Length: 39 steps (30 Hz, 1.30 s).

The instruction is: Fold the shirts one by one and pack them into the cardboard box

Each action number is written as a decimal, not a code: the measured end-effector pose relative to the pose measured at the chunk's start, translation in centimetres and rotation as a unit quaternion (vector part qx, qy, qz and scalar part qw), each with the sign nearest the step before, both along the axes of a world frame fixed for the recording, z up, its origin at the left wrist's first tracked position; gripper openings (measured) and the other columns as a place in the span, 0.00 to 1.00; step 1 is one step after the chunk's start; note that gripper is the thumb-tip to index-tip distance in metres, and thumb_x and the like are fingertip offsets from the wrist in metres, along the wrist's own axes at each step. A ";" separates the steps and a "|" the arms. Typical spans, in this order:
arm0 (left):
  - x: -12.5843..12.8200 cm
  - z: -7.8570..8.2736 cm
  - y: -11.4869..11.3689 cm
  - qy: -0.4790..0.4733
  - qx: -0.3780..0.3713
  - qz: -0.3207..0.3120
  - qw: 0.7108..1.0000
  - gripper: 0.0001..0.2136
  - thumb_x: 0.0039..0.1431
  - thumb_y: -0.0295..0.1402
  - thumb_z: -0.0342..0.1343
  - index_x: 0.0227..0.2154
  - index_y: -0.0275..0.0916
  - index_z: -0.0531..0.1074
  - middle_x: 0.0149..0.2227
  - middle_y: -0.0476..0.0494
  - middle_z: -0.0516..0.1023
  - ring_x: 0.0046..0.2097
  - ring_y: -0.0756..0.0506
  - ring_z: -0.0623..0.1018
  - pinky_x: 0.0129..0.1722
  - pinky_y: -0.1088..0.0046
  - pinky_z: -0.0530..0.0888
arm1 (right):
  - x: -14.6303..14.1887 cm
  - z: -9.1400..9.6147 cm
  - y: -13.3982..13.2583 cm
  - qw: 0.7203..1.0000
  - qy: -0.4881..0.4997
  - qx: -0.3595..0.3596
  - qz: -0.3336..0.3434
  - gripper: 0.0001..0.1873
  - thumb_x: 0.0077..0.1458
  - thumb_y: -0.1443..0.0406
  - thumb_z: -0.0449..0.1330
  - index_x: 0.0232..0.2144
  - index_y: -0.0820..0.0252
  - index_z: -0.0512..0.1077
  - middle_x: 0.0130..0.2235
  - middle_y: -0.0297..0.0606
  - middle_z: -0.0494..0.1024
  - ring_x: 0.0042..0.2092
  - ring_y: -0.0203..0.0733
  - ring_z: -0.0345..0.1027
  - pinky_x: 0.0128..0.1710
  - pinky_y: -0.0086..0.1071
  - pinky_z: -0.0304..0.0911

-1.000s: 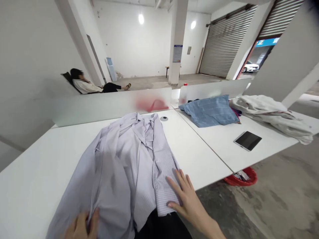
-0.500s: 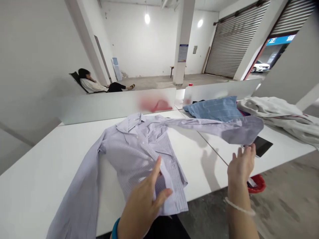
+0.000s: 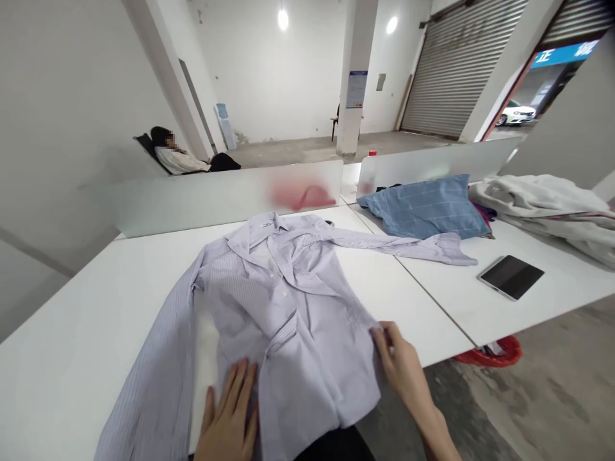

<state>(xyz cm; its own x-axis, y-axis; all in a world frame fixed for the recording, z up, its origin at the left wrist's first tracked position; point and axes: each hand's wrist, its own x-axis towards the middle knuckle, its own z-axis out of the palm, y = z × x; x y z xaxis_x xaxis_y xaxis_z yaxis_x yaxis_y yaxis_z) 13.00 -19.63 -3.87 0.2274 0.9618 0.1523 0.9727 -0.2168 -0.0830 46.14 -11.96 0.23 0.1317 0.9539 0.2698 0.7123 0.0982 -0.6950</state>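
A pale lilac striped shirt (image 3: 312,333) lies spread on the white table (image 3: 62,346), its collar toward the far side. One sleeve runs down the near left, the other stretches to the right across the table seam. My left hand (image 3: 229,410) rests flat with fingers spread on the shirt's lower left front. At the right side edge near the hem, my right hand (image 3: 396,358) pinches the fabric between thumb and fingers. The front is partly open, with a fold across its middle.
A tablet (image 3: 512,276) lies at the right, near a blue cloth item (image 3: 425,206) and a pile of whitish fabric (image 3: 542,205). Frosted dividers (image 3: 216,195) line the back edge. Below the table sits a red bin (image 3: 500,358). Beyond the divider a person (image 3: 177,157) reclines.
My right hand has come back from the far sleeve, now lying down, to the shirt's right edge and grips it. My left hand has dropped onto the lower left front. The right front is spread wider.
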 end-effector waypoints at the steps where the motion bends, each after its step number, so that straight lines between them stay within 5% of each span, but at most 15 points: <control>1: -1.0 0.0 -0.3 0.009 -0.019 0.016 1.000 0.25 0.59 0.30 0.39 0.60 0.42 0.60 0.63 0.43 0.56 0.64 0.36 0.58 0.57 0.43 0.60 | 0.9 0.7 -0.2 0.999 0.008 0.001 -0.044 0.20 0.62 0.51 0.43 0.36 0.56 0.66 0.28 0.41 0.77 0.28 0.44 0.72 0.27 0.33 0.65; 4: -3.5 0.0 -1.0 0.014 -0.057 0.038 0.998 0.26 0.59 0.32 0.39 0.62 0.39 0.54 0.63 0.42 0.55 0.64 0.35 0.56 0.56 0.44 0.62 | 3.8 1.7 -0.8 0.989 -0.046 0.003 -0.138 0.22 0.59 0.47 0.44 0.39 0.56 0.67 0.29 0.42 0.77 0.28 0.47 0.73 0.24 0.33 0.62; 6: -4.0 0.0 -1.2 0.016 -0.034 0.011 0.999 0.27 0.59 0.33 0.40 0.62 0.38 0.53 0.63 0.41 0.55 0.64 0.35 0.57 0.55 0.47 0.65 | 4.9 1.2 -1.3 0.987 -0.096 -0.027 -0.127 0.24 0.58 0.46 0.45 0.44 0.56 0.67 0.33 0.42 0.78 0.29 0.48 0.73 0.24 0.33 0.63; 10: -1.4 0.6 -0.6 -0.002 0.107 -0.088 0.990 0.28 0.59 0.31 0.44 0.64 0.45 0.51 0.62 0.44 0.60 0.61 0.37 0.64 0.54 0.52 0.69 | 5.0 -1.2 -2.1 0.986 -0.150 -0.044 -0.058 0.29 0.58 0.47 0.47 0.53 0.59 0.63 0.42 0.45 0.77 0.37 0.48 0.74 0.29 0.34 0.66; 14: 2.0 2.3 0.3 -0.095 0.179 -0.174 0.964 0.31 0.61 0.34 0.47 0.65 0.44 0.44 0.53 0.48 0.73 0.54 0.45 0.73 0.54 0.62 0.71 | 4.2 -1.8 -2.5 0.976 -0.214 -0.018 -0.047 0.23 0.63 0.55 0.42 0.48 0.59 0.70 0.36 0.42 0.76 0.34 0.44 0.72 0.29 0.33 0.64; 20: 5.5 4.7 0.7 -0.278 0.038 -0.209 0.937 0.24 0.62 0.32 0.49 0.60 0.48 0.56 0.54 0.48 0.73 0.54 0.50 0.72 0.51 0.75 0.72 | 3.0 1.6 -3.1 0.968 -0.204 0.142 -0.036 0.20 0.64 0.58 0.44 0.42 0.59 0.73 0.37 0.42 0.74 0.36 0.41 0.70 0.34 0.32 0.63; 26: 10.6 7.5 1.9 -0.334 -0.118 -0.223 0.908 0.16 0.64 0.35 0.46 0.53 0.44 0.66 0.54 0.46 0.72 0.56 0.48 0.71 0.53 0.71 0.71 | 2.1 2.8 -2.9 0.961 -0.206 0.179 -0.052 0.19 0.64 0.59 0.44 0.46 0.60 0.70 0.40 0.47 0.74 0.40 0.47 0.69 0.38 0.39 0.64; 28: 10.7 7.0 2.6 -0.337 -0.073 -0.157 0.926 0.16 0.65 0.33 0.42 0.51 0.43 0.68 0.51 0.45 0.75 0.52 0.48 0.74 0.52 0.70 0.73 | 2.0 1.7 -2.5 0.956 -0.222 0.185 -0.040 0.18 0.64 0.59 0.45 0.47 0.60 0.70 0.45 0.49 0.73 0.45 0.50 0.67 0.42 0.43 0.63; 32: 7.6 3.3 3.0 -0.236 0.070 -0.020 0.969 0.20 0.64 0.39 0.43 0.56 0.39 0.64 0.58 0.38 0.67 0.60 0.38 0.66 0.57 0.51 0.66 | 1.7 -1.2 -2.0 0.955 -0.246 0.144 0.077 0.22 0.62 0.55 0.50 0.54 0.60 0.66 0.50 0.48 0.72 0.51 0.50 0.64 0.47 0.43 0.63; 36: 4.1 0.4 2.0 -0.144 0.087 -0.008 0.986 0.28 0.62 0.43 0.44 0.63 0.40 0.51 0.63 0.38 0.59 0.63 0.35 0.59 0.58 0.47 0.63 | 1.7 -2.0 -1.8 0.951 -0.269 0.122 0.094 0.18 0.62 0.56 0.49 0.46 0.57 0.72 0.48 0.46 0.73 0.50 0.52 0.65 0.49 0.48 0.61; 39: 3.1 0.8 1.8 -0.130 0.051 -0.007 0.990 0.26 0.62 0.43 0.44 0.62 0.45 0.57 0.62 0.44 0.61 0.63 0.38 0.61 0.57 0.52 0.66 | 1.4 -0.2 -1.9 0.968 -0.229 0.081 0.067 0.18 0.64 0.61 0.44 0.37 0.57 0.74 0.38 0.43 0.77 0.39 0.47 0.72 0.40 0.41 0.65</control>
<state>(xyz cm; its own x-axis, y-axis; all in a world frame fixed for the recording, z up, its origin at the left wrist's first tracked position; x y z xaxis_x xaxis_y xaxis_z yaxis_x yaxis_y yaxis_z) 16.05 -17.84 -3.12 0.1806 0.9355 0.3038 0.9612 -0.2333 0.1471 47.59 -13.83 -0.02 -0.1598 0.8940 0.4186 0.9155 0.2928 -0.2760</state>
